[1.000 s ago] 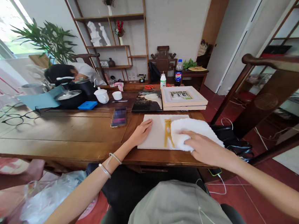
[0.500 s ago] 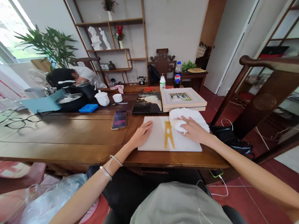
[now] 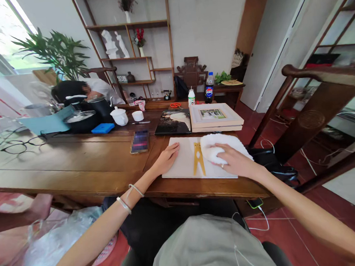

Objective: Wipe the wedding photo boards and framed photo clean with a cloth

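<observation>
A white flat board (image 3: 184, 159) lies on the wooden table (image 3: 73, 164) in front of me, with a yellow peg-shaped stand (image 3: 198, 159) across its middle. My left hand (image 3: 166, 158) rests flat and open on the board's left edge. My right hand (image 3: 235, 161) presses a bunched white cloth (image 3: 221, 145) onto the board's right part, fingers curled over it. The cloth hangs past the board's right edge.
Behind the board lie a dark photo print (image 3: 174, 122) and stacked white picture frames (image 3: 215, 117). A phone (image 3: 140, 141), glasses (image 3: 18, 145), teapot (image 3: 119, 115), pans (image 3: 80, 119), a soda bottle (image 3: 208, 88) stand on the table. Another person (image 3: 79, 90) sits far left. A wooden chair arm (image 3: 324, 93) is at right.
My right hand slid the cloth up the board from its near right corner, then back a little toward me. My left hand stayed put.
</observation>
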